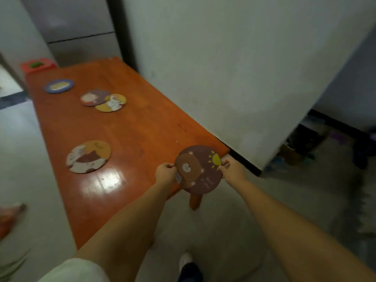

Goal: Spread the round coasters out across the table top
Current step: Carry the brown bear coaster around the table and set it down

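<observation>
A brown round coaster with a bear and a yellow sun (pixel 198 169) is held over the near right corner of the orange table (pixel 142 127). My left hand (pixel 165 173) grips its left edge and my right hand (pixel 232 167) pinches its right edge. On the table lie a yellow and brown coaster (pixel 89 156) near the front left, a brown coaster (pixel 94 97) overlapping a yellow one (pixel 112 103) further back, and a blue coaster (pixel 59 85) at the far end.
A white wall (pixel 234 68) runs along the table's right side. A red box (pixel 37 65) stands beyond the far end. One table leg (pixel 195 201) shows below the held coaster. Grey floor surrounds the table, with my foot (pixel 186 261) below.
</observation>
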A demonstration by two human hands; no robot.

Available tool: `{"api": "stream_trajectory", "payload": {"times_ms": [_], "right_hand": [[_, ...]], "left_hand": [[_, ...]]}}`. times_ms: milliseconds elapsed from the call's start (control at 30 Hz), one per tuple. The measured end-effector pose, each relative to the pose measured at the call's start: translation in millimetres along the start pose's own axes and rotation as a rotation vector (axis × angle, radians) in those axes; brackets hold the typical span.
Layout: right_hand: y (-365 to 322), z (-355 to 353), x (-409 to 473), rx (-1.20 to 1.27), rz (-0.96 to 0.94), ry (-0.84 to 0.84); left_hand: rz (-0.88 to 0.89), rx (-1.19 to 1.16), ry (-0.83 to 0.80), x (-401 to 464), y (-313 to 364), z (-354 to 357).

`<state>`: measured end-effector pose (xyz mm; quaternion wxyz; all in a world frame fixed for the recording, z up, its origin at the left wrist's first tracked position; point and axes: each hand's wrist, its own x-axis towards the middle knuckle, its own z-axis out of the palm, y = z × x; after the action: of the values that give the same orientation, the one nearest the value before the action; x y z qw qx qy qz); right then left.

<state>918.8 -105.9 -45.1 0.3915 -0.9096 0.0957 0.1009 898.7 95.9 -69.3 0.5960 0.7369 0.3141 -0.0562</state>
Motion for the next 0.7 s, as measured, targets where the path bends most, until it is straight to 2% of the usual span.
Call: {"api": "stream_trajectory", "payload": {"times_ms": [233,300,400,500,700], "right_hand": [[-64,50,62,-0.132,-0.145,-0.201],[-65,60,66,-0.138,-0.13,-0.238],[-78,88,82,-0.176,-0.177,-0.348],[-86,114,96,-0.233,-0.206,-0.415],[-79,139,115,-0.483,-0.239,-0.481]], "left_hand": [[-0.101,-0.071,0.197,43,0,-56],[-0.128,-0.074,0.19,43,-7,-62],[-0.153,-0.061,0.284,54,-20,-75],[-0.169,0.06,0.355,65,-36,-84],[-0.203,0.424,0.304,75,-54,-76]]}}
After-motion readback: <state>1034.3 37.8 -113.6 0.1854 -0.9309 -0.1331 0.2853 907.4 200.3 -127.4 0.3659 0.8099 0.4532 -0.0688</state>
